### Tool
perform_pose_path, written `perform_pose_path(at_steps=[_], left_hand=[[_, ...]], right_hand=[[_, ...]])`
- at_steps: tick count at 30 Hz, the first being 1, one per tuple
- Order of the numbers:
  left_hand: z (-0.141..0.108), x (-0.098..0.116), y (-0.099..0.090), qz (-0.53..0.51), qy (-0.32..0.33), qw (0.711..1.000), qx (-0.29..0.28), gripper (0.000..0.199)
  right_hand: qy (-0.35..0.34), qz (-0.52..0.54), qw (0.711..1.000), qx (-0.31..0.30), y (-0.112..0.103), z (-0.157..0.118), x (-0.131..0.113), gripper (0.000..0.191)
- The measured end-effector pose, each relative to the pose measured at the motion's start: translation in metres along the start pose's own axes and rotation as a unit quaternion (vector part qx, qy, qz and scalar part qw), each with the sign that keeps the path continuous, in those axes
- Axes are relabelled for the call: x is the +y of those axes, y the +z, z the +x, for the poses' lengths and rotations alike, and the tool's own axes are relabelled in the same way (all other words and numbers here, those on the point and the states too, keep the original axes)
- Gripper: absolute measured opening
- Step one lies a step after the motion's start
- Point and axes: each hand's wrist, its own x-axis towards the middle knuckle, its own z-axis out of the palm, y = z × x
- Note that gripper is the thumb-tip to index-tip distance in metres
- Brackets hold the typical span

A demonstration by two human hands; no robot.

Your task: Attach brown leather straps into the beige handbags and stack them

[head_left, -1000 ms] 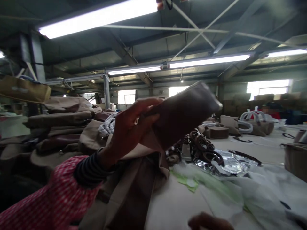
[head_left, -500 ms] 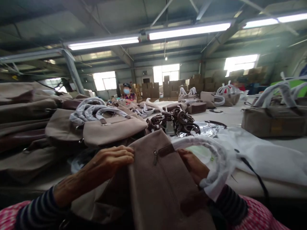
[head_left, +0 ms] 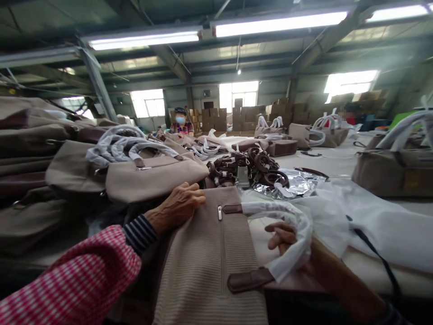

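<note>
A ribbed beige-brown bag [head_left: 203,257] lies in front of me, its zipper and a dark leather tab facing up. My left hand [head_left: 182,202] is closed on the bag's far left corner, fingers bent over the edge. From the bag's right side loops a handle [head_left: 299,216] wrapped in white film. My right hand [head_left: 282,237] shows through that loop, its fingers apart and curled a little, and no object can be seen in them. The forearm passes behind the wrapped handle.
Stacked bags [head_left: 67,167] fill the left side. Dark straps [head_left: 250,164] are heaped beyond the bag, beside crumpled clear plastic [head_left: 297,180]. White sheeting [head_left: 379,221] and another bag [head_left: 389,174] are at the right. A masked person [head_left: 181,122] is across the table.
The bag has turned flatter, showing its ribbed side, leather tabs and the whole handle loop. My right hand has come off the bag's edge into the loop; my left hand remains at the corner.
</note>
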Motion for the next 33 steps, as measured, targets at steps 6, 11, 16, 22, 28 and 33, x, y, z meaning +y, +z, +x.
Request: perform_pose_path(at_steps=[6,11,16,22,28,33], left_hand=[[0.009,0.011,0.001,-0.057,-0.057,0.997,0.003,0.027],[0.011,0.017,-0.015,-0.098,-0.113,0.988,-0.031,0.027],[-0.002,0.029,-0.026,-0.197,-0.110,0.973,-0.051,0.037],[-0.011,0.041,-0.006,-0.187,-0.112,0.976,-0.014,0.035],[-0.017,0.049,-0.022,-0.105,-0.167,0.980,0.033,0.061],[-0.025,0.044,-0.029,-0.132,-0.316,0.938,-0.048,0.073]], right_hand=[[0.006,-0.114,0.989,0.090,-0.039,-0.035,-0.012,0.040],[-0.144,-0.321,0.928,0.121,-0.029,-0.034,-0.010,0.036],[-0.264,-0.413,0.855,0.170,-0.006,-0.036,-0.026,0.026],[-0.237,-0.296,0.923,0.066,0.056,-0.031,-0.038,0.028],[-0.265,-0.258,0.926,0.069,0.080,-0.022,-0.025,0.030],[-0.120,-0.097,0.984,0.089,0.049,-0.023,-0.010,0.032]])
